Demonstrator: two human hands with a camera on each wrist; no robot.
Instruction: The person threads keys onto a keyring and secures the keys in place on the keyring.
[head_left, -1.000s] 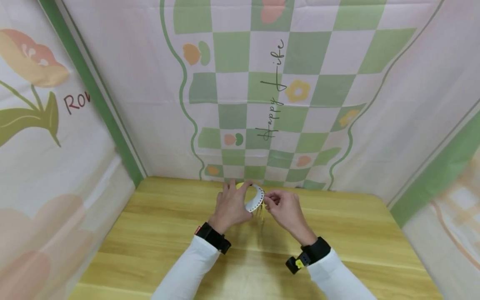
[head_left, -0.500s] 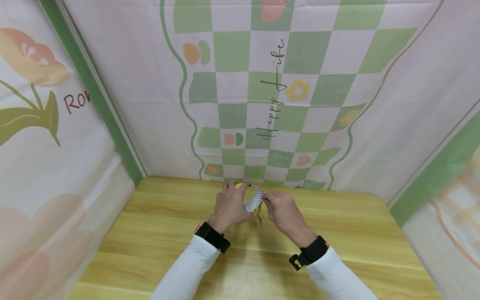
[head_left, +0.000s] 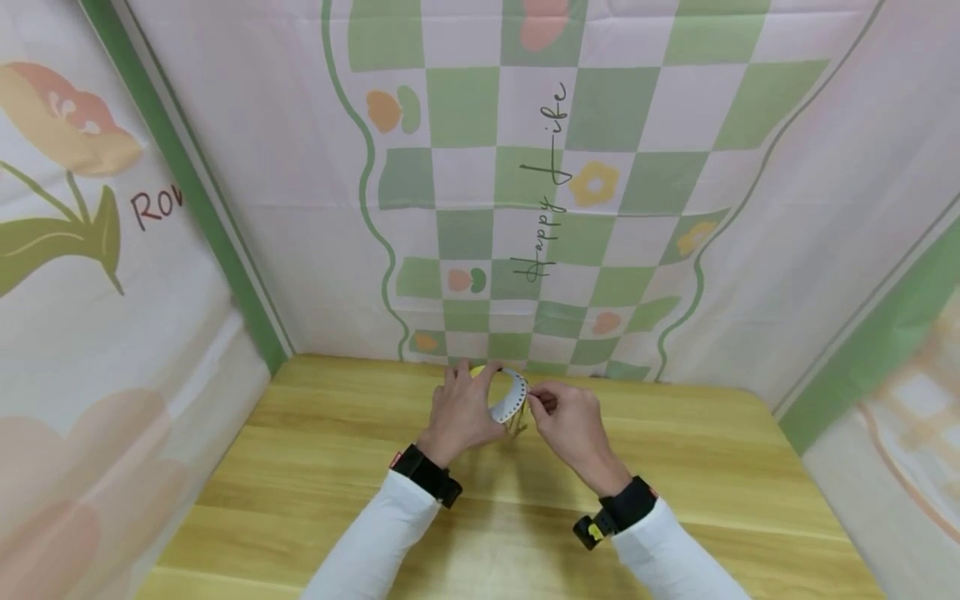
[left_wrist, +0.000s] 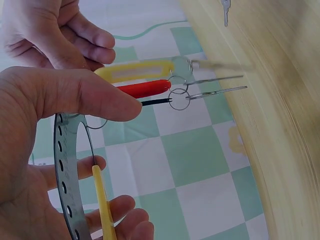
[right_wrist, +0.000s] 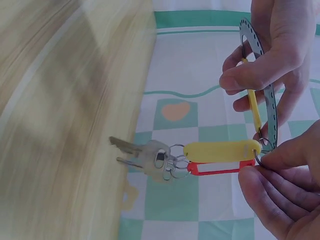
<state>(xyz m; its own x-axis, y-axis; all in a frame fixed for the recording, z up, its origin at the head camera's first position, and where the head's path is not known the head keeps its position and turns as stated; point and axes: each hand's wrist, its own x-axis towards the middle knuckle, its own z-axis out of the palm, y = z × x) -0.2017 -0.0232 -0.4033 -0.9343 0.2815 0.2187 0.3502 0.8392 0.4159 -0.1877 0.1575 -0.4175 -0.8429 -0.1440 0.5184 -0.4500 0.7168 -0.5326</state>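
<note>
My left hand [head_left: 462,412] grips a flat grey ring plate [right_wrist: 271,107] with small holes along its rim, the thumb on one side and fingers on the other. Beside that plate is a yellow key tag [left_wrist: 103,200]. My right hand [head_left: 573,425] pinches a small split ring [right_wrist: 257,157] close to the plate's edge; whether it passes through a hole cannot be made out. From there hang another yellow key tag [right_wrist: 220,151], a red-framed key tag [right_wrist: 200,172] and several silver keys [right_wrist: 157,160]. A dark tag [left_wrist: 157,102] shows past my left thumb.
A wood-grain table [head_left: 360,517] lies below both hands. Behind it hangs a green-and-white checked cloth [head_left: 465,233], with printed cloth [head_left: 67,333] at the left side too. A lone key [left_wrist: 226,12] appears at the top of the left wrist view.
The right hand shifts slightly at the plate's rim, its fingers curling in and then loosening a little. The hanging keys swing. The left hand keeps its hold on the plate.
</note>
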